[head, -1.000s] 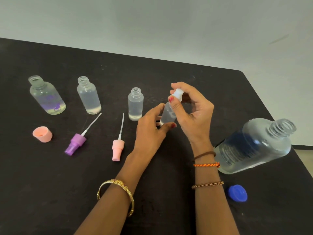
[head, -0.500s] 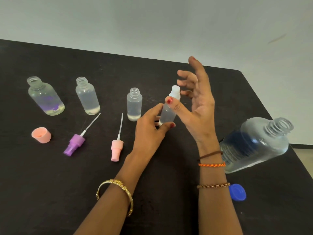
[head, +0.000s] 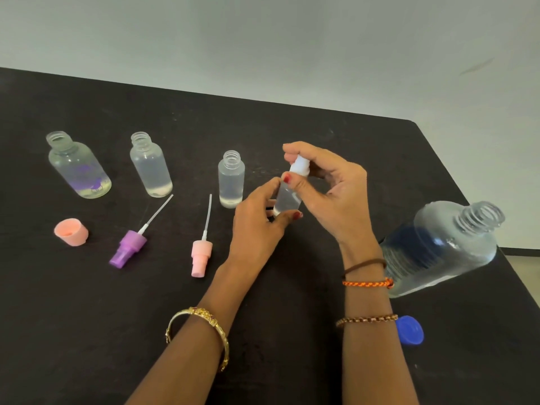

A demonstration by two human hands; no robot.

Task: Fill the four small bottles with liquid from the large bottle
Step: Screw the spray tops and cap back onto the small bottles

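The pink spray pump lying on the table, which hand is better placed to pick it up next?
Left. The left hand grips the small bottle beside the pink spray pump; the right hand is farther off, on the white cap.

three open small bottles [head: 152, 166] upright, large bottle [head: 438, 249] uncapped

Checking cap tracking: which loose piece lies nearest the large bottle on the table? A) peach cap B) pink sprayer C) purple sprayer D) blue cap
D: the blue cap lies just in front of the large bottle at the right, while the peach cap, purple sprayer and pink sprayer lie left of both hands.
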